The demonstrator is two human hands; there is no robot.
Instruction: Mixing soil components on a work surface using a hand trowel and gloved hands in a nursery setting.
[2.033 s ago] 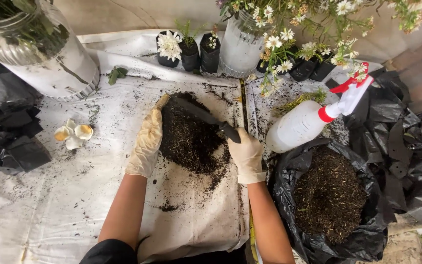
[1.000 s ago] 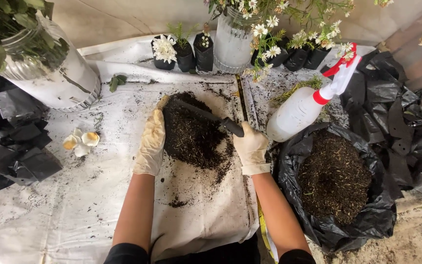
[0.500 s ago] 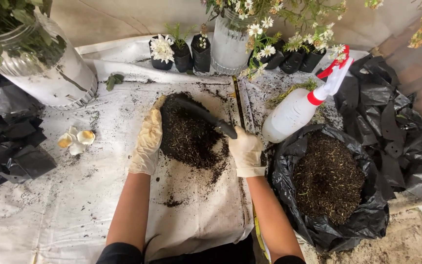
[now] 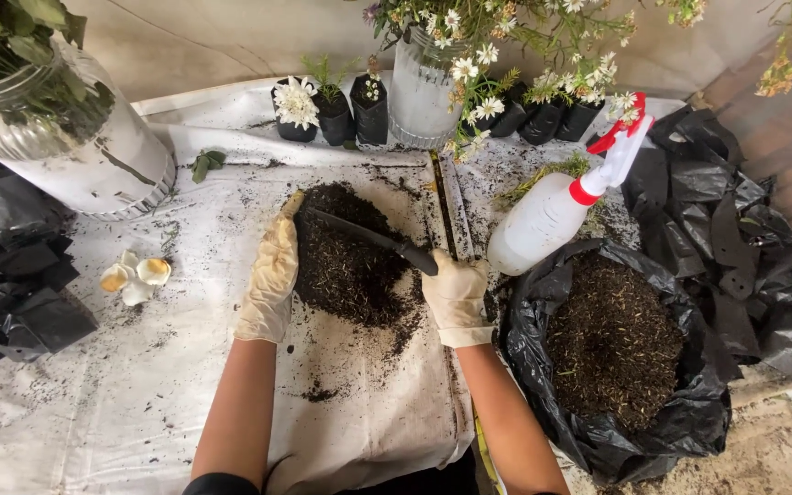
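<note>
Your right hand (image 4: 456, 298), in a cream latex glove, is closed around the black handle of a dark, narrow-bladed hand trowel (image 4: 373, 241); its blade lies across the top of the loose dark heap of potting soil (image 4: 350, 261) in the middle of the white plastic sheet (image 4: 139, 367). Your gloved left hand (image 4: 270, 280) is flat and open, fingers together, pressed edge-on against the left flank of the heap and gripping nothing.

Judging by its look, the soil is light, crumbly and dry-fibred: it will not hold a shape and will spill off any edge, so cup it from both sides and do not pinch it. The trowel looks stiff and light; hold it at the handle, as you do, since soil on gloves may make it slippery.

Just right of your right hand leans a white plastic spray bottle with a red trigger (image 4: 552, 215), resting against the rim of a black plastic bag full of the same soil (image 4: 616, 344). At the far edge stand small black grow bags with white flowers (image 4: 332, 110).
</note>
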